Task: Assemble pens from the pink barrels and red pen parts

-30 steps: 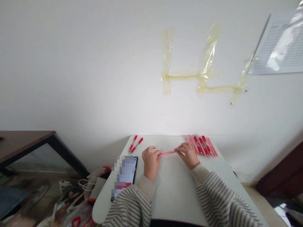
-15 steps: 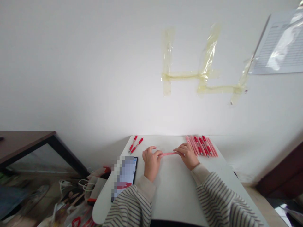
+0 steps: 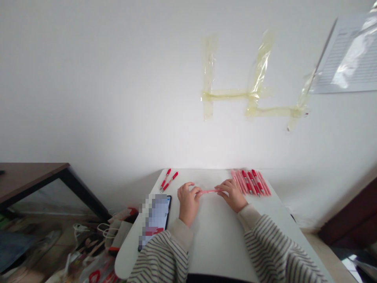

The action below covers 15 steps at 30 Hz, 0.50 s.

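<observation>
A slim pink pen (image 3: 209,191) stretches level between my two hands, just above the white table; its ends are hidden by my fingers. My left hand (image 3: 189,199) pinches one end between thumb and forefinger, the other fingers curled loosely. At the opposite end, my right hand (image 3: 233,194) grips with thumb and fingertips. Right beside that hand lies a row of pink pens (image 3: 266,184) and red pens (image 3: 255,181), side by side. Two more red pens (image 3: 169,182) rest apart at the table's far left corner.
A phone (image 3: 156,222) with a blurred screen lies left of my left hand on the white table (image 3: 219,243). Behind the table rises a wall (image 3: 132,98) with yellowed tape. Bags and cables (image 3: 100,239) fill the floor at left, beside a brown desk (image 3: 32,179).
The pink pen has shifted very slightly between my fingers, and my right fingertips have moved a little to the left. The other pens and the phone stay put.
</observation>
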Each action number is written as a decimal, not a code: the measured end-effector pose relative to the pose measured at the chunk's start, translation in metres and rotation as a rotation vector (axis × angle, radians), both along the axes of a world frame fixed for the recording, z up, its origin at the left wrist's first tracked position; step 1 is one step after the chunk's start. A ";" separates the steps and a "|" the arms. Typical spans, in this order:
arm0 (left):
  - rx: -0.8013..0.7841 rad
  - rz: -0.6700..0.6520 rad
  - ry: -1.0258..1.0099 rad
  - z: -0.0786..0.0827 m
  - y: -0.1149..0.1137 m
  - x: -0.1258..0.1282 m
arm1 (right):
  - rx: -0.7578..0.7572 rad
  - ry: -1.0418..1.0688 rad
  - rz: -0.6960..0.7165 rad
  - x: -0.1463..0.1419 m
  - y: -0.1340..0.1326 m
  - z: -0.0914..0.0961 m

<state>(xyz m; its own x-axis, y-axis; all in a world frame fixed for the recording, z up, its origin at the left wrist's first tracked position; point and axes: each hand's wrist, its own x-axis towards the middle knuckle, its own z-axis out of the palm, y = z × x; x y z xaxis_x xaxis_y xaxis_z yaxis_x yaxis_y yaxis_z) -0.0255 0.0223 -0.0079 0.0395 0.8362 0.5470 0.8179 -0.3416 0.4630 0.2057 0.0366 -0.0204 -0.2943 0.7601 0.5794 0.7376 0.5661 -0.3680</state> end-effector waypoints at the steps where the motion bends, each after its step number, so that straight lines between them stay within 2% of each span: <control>1: 0.004 -0.014 -0.002 0.000 0.000 0.000 | 0.009 0.007 -0.011 0.000 0.000 0.000; 15: 0.023 0.002 -0.008 -0.002 0.000 0.001 | -0.027 0.021 -0.038 0.000 -0.005 0.009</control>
